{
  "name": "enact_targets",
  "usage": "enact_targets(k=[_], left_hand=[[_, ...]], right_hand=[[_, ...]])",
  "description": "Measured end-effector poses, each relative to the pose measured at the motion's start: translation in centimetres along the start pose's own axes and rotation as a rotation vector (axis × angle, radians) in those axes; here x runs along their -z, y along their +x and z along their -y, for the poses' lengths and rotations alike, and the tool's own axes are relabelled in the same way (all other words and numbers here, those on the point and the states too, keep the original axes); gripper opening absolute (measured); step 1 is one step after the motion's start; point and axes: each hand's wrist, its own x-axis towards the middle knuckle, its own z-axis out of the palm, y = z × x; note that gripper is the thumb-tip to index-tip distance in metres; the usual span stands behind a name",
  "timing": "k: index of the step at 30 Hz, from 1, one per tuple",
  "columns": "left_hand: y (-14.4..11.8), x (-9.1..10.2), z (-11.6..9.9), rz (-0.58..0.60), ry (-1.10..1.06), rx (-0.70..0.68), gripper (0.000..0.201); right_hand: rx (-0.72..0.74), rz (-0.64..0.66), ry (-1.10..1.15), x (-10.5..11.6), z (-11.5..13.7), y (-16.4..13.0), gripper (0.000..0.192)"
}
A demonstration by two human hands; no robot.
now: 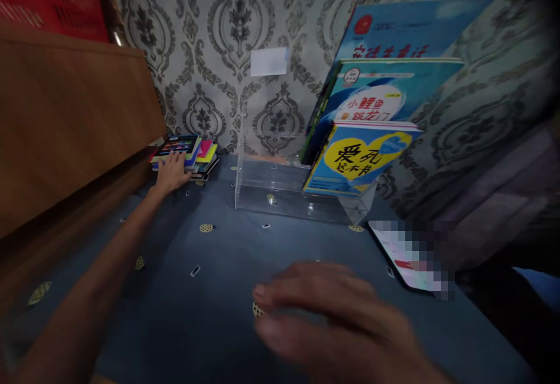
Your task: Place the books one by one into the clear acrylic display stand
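Left hand (pixel 171 174) reaches far out to the back left corner of the surface (pixel 227 267). Fingers flat and slightly spread, tips resting on the near edge of a stack of books (pixel 188 152). No pinch; the grip lies open against the stack. Stack lies flat against the wall, just beside a wooden panel (pixel 65 127), top book dark with coloured stripes, pink and yellow covers below.

Right hand (pixel 324 320) sits low and near the camera, blurred, palm down over the surface, fingers loosely spread and pointing left. Holds nothing. Well apart from the stack.

Clear stand (pixel 280 188) stands at the back middle, between the two hands' reach. Three picture books (pixel 363 156) lean in its right end, tilted right, blue covers, front one with a yellow heart.

A tablet (pixel 406 255) lies flat right of the stand, screen partly pixelated. Surface covered in blue cloth with small round gold marks.
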Motion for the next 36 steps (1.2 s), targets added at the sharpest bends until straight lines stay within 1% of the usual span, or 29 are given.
enact_targets(k=[1,2,4,5,7,8,11,14,16,18,21,23,25,28,30,33,36], left_hand=[[0.2,0.0,0.1,0.015,0.0,-0.008,0.071],[0.5,0.1,0.2,0.028,-0.006,-0.013,0.068],[1.1,0.2,0.4,0.052,-0.027,-0.015,0.063],[1.4,0.3,0.6,0.063,-0.035,-0.017,0.061],[2.2,0.5,0.9,0.083,-0.037,-0.019,0.058],[2.7,0.5,1.1,0.092,-0.029,-0.013,0.059],[4.1,0.6,1.4,0.117,0.002,0.013,0.066],[5.3,0.6,1.5,0.174,0.027,0.016,0.073],[5.7,0.7,1.4,0.204,0.04,0.013,0.076],[5.5,1.0,1.2,0.214,0.054,0.011,0.076],[4.4,1.7,0.9,0.209,0.078,-0.017,0.076],[3.1,2.2,0.8,0.189,0.101,-0.068,0.078],[1.8,2.5,0.8,0.139,0.126,-0.126,0.077],[0.2,2.6,0.9,0.039,0.154,-0.178,0.066],[-0.3,2.5,1.0,-0.002,0.177,-0.187,0.058],[-0.6,2.4,0.9,-0.018,0.212,-0.181,0.051],[-1.1,2.6,0.5,-0.017,0.234,-0.181,0.049]], right_hand=[[0.089,-0.045,0.025,-1.3,-0.7,-0.2,0.055],[0.124,-0.066,0.037,-2.6,-1.6,-0.5,0.053],[0.071,-0.015,0.045,-5.1,-3.5,-1.4,0.042],[0.018,0.031,0.047,-6.2,-4.4,-1.9,0.038],[-0.113,0.08,0.05,-8.0,-6.0,-3.2,0.04],[-0.187,0.093,0.054,-8.7,-6.8,-3.9,0.04],[-0.313,0.12,0.127,-10.1,-8.3,-5.1,0.036],[-0.384,0.085,0.215,-10.5,-9.1,-5.3,0.033],[-0.412,0.063,0.253,-10.5,-9.2,-5.1,0.033],[-0.423,0.073,0.273,-10.4,-9.2,-4.8,0.033],[-0.417,0.098,0.266,-10.3,-9.0,-4.7,0.034],[-0.406,0.086,0.261,-10.2,-8.8,-4.7,0.035],[-0.398,0.069,0.262,-10.2,-8.7,-4.8,0.035],[-0.397,0.064,0.261,-10.1,-8.5,-4.8,0.033],[-0.409,0.078,0.257,-10.1,-8.5,-4.8,0.034],[-0.423,0.1,0.24,-10.2,-8.5,-5.0,0.035],[-0.431,0.105,0.227,-10.4,-8.6,-5.1,0.034]])
